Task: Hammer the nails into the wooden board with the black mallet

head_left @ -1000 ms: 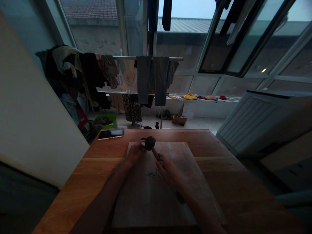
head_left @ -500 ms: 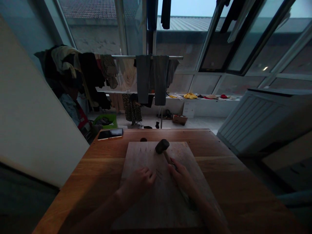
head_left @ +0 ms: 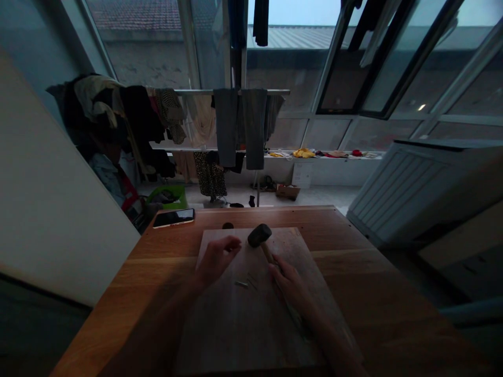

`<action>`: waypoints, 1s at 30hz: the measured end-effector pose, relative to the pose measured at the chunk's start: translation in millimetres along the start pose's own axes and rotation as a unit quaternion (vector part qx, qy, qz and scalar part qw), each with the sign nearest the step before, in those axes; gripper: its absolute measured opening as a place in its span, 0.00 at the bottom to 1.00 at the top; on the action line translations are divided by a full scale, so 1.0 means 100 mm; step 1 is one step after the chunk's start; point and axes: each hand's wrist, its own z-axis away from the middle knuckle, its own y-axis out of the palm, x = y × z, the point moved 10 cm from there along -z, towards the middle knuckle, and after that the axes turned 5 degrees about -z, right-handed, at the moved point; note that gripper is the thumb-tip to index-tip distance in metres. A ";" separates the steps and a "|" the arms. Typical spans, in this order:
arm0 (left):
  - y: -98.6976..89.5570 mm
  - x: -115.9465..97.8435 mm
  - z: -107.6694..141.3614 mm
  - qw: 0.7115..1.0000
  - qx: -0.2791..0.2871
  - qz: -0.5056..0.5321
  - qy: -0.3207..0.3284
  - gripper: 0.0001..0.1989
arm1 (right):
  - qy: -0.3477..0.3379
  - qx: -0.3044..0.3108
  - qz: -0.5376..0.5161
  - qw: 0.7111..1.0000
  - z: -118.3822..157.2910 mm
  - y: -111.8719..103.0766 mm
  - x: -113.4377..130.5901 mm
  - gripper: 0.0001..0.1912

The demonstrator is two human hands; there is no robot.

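Observation:
My right hand [head_left: 290, 280] is wrapped round the wooden handle of a black-headed mallet [head_left: 260, 235]. The mallet's head is over the far part of a pale wooden board [head_left: 236, 330]. My left hand [head_left: 218, 256] is over the board's far left part, thumb and forefinger pinched close to the mallet head. Whatever is between those fingertips is too small and dark to make out. Several loose nails [head_left: 252, 281] lie mid-board, between my two forearms, with a short pale piece [head_left: 241, 284] beside them. The spot where upright nails showed earlier is covered by my left hand.
The board rests on a brown wooden table [head_left: 377, 293]. A phone [head_left: 174, 218] lies at the table's far left corner, and a small dark round object [head_left: 228, 225] sits just behind the board. Beyond the table stand a drying rack with clothes [head_left: 225, 128] and a green basket [head_left: 178, 196].
My left hand has moved from the middle of the board forward to its far left part, uncovering the pale piece and covering the upright nails. The mallet and right hand have hardly moved.

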 end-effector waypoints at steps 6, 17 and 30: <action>0.04 0.22 -0.38 0.997 -0.073 -0.001 -0.016 0.04 | 0.001 -0.007 0.004 1.000 0.01 -0.02 0.01 0.31; 0.21 0.15 -0.40 0.993 -0.015 -0.113 0.038 0.06 | 0.009 -0.005 0.005 1.000 0.01 -0.03 -0.02 0.31; 0.17 0.53 -0.37 0.998 -0.048 -0.001 -0.040 0.02 | 0.002 -0.005 0.005 1.000 0.00 -0.02 0.00 0.29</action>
